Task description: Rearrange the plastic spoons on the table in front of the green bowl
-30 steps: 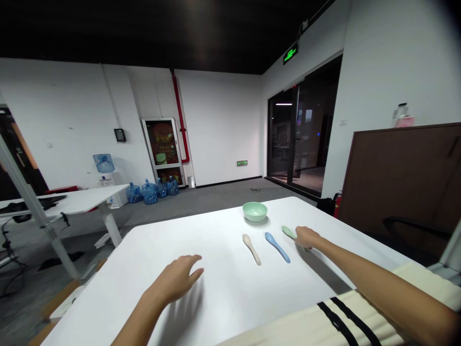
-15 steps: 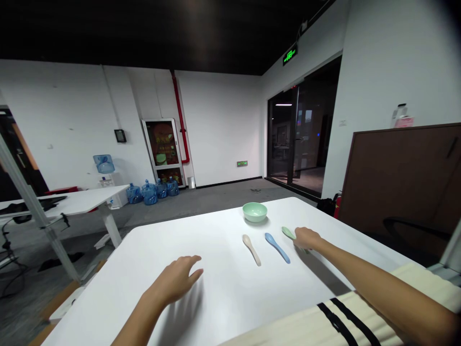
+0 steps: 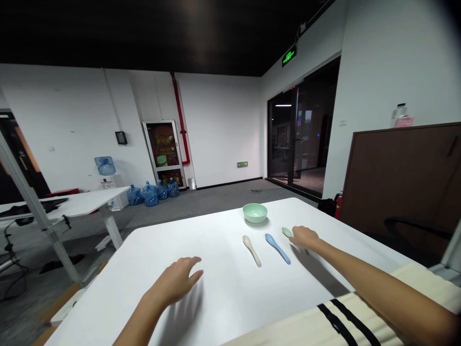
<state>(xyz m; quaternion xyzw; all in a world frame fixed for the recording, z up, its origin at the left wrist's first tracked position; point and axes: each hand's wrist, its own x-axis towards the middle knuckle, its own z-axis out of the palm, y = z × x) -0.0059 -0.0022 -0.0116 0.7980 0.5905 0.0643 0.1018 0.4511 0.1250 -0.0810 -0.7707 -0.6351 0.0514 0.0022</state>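
On the white table (image 3: 219, 283) lie a beige spoon (image 3: 251, 250), a blue spoon (image 3: 277, 248) and a green spoon (image 3: 286, 231), side by side with their bowls pointing away from me. My right hand (image 3: 304, 237) is over the green spoon, its fingers bent down and closed around the spoon's middle. They hide most of the handle; only the bowl and a bit of the handle's end show. My left hand (image 3: 180, 278) hovers above the table at the left, thumb and fingers apart, holding nothing. Behind the spoons stands a light green bowl (image 3: 255, 214).
A brown cabinet (image 3: 399, 178) stands to the right, with a bottle (image 3: 399, 113) on top. Another white table (image 3: 90, 199) is at the left. Several blue water jugs (image 3: 150, 193) stand on the floor by the far wall.
My right hand has shifted slightly left along the green spoon, covering more of it near its bowl. The left hand and the other things have stayed in place.
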